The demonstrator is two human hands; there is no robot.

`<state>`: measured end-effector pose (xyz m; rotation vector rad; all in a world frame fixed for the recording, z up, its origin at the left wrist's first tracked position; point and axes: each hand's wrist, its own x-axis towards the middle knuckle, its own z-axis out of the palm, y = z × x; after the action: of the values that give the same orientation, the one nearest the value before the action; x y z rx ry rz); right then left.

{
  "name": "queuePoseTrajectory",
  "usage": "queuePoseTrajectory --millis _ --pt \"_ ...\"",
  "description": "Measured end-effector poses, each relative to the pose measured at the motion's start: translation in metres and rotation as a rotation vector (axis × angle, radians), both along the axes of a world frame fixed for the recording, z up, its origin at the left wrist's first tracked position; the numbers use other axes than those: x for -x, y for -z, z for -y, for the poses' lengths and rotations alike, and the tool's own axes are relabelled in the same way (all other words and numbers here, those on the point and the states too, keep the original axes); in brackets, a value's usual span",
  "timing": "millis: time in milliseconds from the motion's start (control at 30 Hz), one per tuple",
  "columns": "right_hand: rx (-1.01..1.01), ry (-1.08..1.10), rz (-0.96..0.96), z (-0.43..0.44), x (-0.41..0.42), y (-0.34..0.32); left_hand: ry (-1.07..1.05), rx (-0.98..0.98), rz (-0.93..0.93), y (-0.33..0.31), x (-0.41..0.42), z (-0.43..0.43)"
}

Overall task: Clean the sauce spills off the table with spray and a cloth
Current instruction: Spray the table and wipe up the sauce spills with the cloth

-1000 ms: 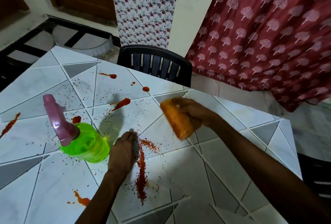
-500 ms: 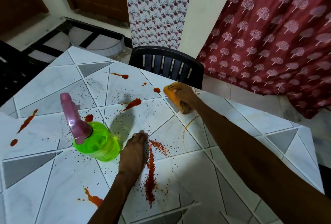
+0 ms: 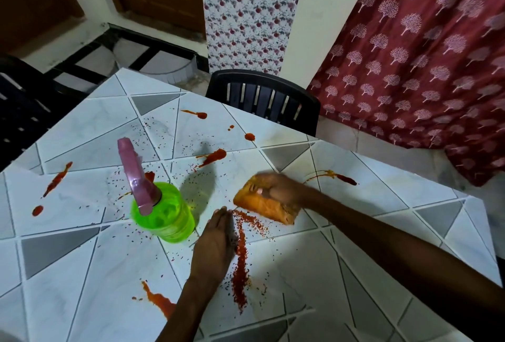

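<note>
My right hand (image 3: 276, 188) grips an orange cloth (image 3: 266, 206) and presses it on the marble-patterned table (image 3: 369, 232), just right of the table's middle. My left hand (image 3: 217, 237) lies flat with straight fingers on the table beside a long streak of red sauce (image 3: 241, 257). A green spray bottle with a pink trigger head (image 3: 161, 210) stands just left of that hand. More red spills show: a smeared one (image 3: 336, 176) beyond the cloth, blobs (image 3: 214, 157) farther back, and one (image 3: 159, 300) near my left forearm.
A black plastic chair (image 3: 267, 98) is pushed against the far table edge, and another dark chair (image 3: 19, 106) stands at the left. A maroon patterned curtain (image 3: 423, 54) hangs at the right. Small dark specks are scattered over the tabletop.
My right hand swept the cloth from the far side back toward me, leaving a smeared spill behind it. My left hand and the spray bottle have stayed in place.
</note>
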<state>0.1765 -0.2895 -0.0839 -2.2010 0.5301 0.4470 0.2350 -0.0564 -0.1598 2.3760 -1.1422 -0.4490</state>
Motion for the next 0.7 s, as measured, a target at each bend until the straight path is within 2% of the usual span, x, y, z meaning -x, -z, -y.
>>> queuePoseTrajectory --millis 67,167,267,333,467,700 --pt "0.077 0.067 0.091 0.016 -0.012 -0.007 -0.023 -0.001 0.008 0.001 0.003 0.000" --pt "0.143 0.317 0.174 0.042 -0.049 -0.014 -0.032 -0.007 0.039 -0.003 0.009 0.001" --pt "0.338 0.416 0.101 0.048 -0.087 -0.010 -0.012 0.017 0.074 0.000 0.010 -0.005" --pt "0.381 0.370 0.058 0.036 -0.103 -0.001 -0.002 0.017 0.077 0.003 0.009 -0.011" --pt "0.314 0.219 0.022 -0.006 -0.102 0.005 0.040 0.090 0.117 0.009 0.010 -0.026" --pt "0.247 -0.078 0.027 -0.074 -0.028 0.021 0.037 0.130 0.049 0.001 0.008 -0.050"
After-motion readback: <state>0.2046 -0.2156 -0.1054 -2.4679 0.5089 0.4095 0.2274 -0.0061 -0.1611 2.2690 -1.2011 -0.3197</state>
